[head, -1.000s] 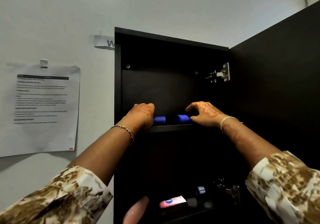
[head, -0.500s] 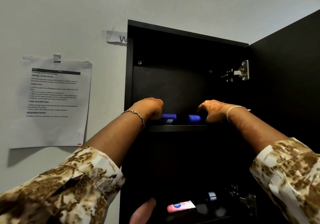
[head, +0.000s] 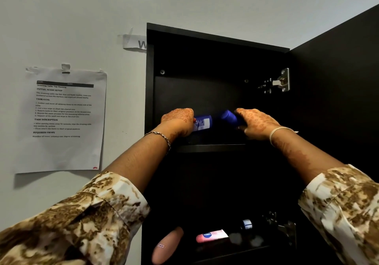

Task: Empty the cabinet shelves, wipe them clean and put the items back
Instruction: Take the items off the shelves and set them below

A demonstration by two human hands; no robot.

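A black wall cabinet [head: 215,39] stands open in front of me. Both my hands reach into its top compartment, just above the upper shelf [head: 211,147]. My left hand [head: 178,123] grips a blue bottle with a white label [head: 202,123], held on its side. My right hand [head: 254,123] grips a second blue container [head: 229,117], tilted with its rounded end toward the left. Both are lifted clear of the shelf. On the shelf below lie a pink tube [head: 212,235], a pink bottle [head: 167,246] and a dark bottle with a blue band [head: 247,223].
The cabinet door [head: 336,100] hangs open on my right, its metal hinge [head: 281,82] at the top. A printed sheet [head: 63,119] is taped to the white wall on the left. A small label [head: 135,42] sticks beside the cabinet's top edge.
Both hands have closed round the blue containers and lifted them off the upper shelf. My view has shifted so the cabinet sits further right.
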